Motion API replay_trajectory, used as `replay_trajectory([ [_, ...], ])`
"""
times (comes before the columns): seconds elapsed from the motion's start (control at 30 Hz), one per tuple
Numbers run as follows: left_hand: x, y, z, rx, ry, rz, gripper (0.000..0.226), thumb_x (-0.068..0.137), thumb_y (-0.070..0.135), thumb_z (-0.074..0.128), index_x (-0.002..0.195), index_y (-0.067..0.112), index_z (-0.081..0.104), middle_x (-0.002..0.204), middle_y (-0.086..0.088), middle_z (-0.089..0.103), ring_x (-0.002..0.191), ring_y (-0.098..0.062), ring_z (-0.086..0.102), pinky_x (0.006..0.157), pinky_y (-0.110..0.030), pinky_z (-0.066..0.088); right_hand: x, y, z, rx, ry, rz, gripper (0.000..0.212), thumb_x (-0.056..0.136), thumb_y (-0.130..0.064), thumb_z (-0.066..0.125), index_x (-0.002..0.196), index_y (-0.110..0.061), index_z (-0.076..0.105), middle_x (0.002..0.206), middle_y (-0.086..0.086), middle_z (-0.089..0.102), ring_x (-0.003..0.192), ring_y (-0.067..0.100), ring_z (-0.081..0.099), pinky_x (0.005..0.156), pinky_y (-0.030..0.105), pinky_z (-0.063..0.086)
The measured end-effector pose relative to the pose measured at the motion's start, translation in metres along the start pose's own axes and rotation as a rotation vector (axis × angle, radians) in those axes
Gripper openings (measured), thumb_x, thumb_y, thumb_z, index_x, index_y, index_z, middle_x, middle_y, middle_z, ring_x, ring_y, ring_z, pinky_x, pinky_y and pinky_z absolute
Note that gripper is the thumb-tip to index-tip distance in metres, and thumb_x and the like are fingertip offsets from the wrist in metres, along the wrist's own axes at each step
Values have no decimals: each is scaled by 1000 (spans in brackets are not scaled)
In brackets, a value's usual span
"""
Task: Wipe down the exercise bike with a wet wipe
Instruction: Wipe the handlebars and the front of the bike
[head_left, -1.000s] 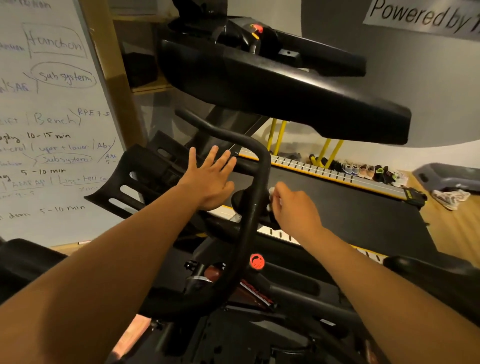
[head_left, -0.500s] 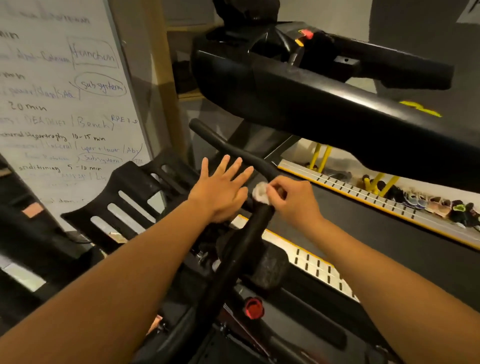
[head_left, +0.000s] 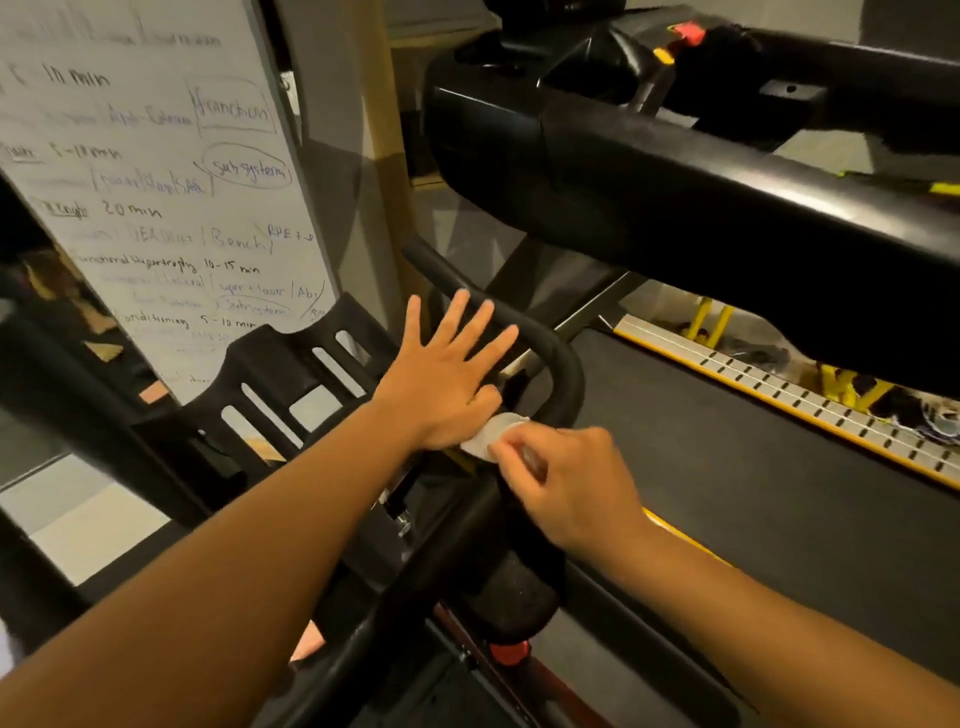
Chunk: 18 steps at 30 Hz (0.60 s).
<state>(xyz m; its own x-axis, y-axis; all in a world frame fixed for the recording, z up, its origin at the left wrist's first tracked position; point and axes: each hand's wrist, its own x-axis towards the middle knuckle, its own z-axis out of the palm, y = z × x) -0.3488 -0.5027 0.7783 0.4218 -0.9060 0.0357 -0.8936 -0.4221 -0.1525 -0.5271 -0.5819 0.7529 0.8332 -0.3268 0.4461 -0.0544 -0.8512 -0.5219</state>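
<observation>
A: While the right hand (head_left: 566, 483) pinches the wipe (head_left: 493, 439) between thumb and curled fingers, where does the wipe sit?

B: On the black handlebar (head_left: 563, 379) of the bike, just under its bend. It lies at that hand's fingertips and touches the thumb side of the left hand (head_left: 447, 374).

A: And the left hand?

B: Flat, fingers straight and spread, holding nothing; its fingertips lie across the bar's upper run.

A: What room is there around them?

B: Past the right hand's knuckles the bar's outer edge gives onto open space above a treadmill belt (head_left: 727, 467). Back toward the wrist the bar runs down toward a red knob (head_left: 511, 652). Just left of the left hand a slotted black tray (head_left: 291, 384) crowds in, with a whiteboard (head_left: 156, 208) beyond it. Above both hands a thick treadmill rail (head_left: 675, 218) overhangs, apart from the fingertips.
</observation>
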Motion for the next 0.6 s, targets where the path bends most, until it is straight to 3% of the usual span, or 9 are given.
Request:
replay_trajectory([
  [0.13,20,3,-2,13,-2,43,73,95,51,25,157,31,-9,164,-6,-21,147,-31,-28,115,-65,-14,49,63,-4,-95,128,211,24,95,-38,54,88,-21,69,68,0,66,63,20,60,57,38,50],
  [0.27,22,-1,-2,-124,-105,51,76,97,46,36,158,27,-6,165,-2,-17,149,-26,-24,118,-61,-10,116,91,9,-200,48,408,22,94,-41,54,88,-22,66,84,5,67,81,26,61,71,43,54],
  [0.47,29,-1,-4,-385,-201,24,71,98,42,41,158,34,2,167,3,-1,153,-23,-7,122,-56,5,112,95,4,51,58,479,20,97,-37,53,88,-20,59,76,-8,55,74,12,52,57,21,33],
  [0.6,27,-2,-7,-385,-240,116,64,101,40,40,154,48,5,166,12,1,153,-21,-1,119,-54,20,115,90,-4,77,66,505,12,96,-34,58,93,-22,55,84,-4,58,75,11,54,59,21,40],
])
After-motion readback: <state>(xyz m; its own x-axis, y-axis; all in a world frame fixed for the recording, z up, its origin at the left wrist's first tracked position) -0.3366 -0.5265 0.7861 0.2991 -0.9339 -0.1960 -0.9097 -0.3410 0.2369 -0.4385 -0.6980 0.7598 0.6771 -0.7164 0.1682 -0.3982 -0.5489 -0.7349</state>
